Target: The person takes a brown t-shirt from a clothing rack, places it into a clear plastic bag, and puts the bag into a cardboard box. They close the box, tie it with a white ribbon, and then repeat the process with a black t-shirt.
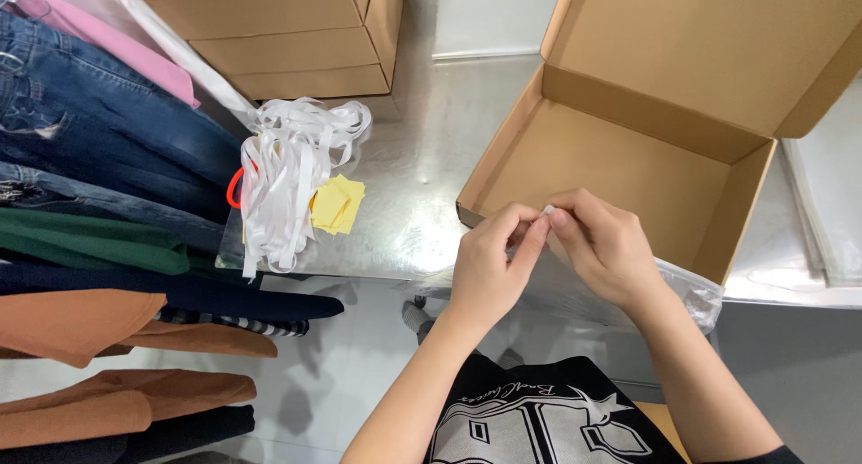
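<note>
My left hand and my right hand meet at the near edge of the metal table. Both pinch a small white strip between their fingertips. A clear plastic bag lies under my right wrist, hanging over the table edge. Just beyond my hands stands an open, empty cardboard box with its lid raised.
A bundle of white strips and yellow paper slips lie at the table's left. Stacked cardboard boxes stand at the back. Hanging clothes, jeans and tops, fill the left side. Clear bags lie at the right.
</note>
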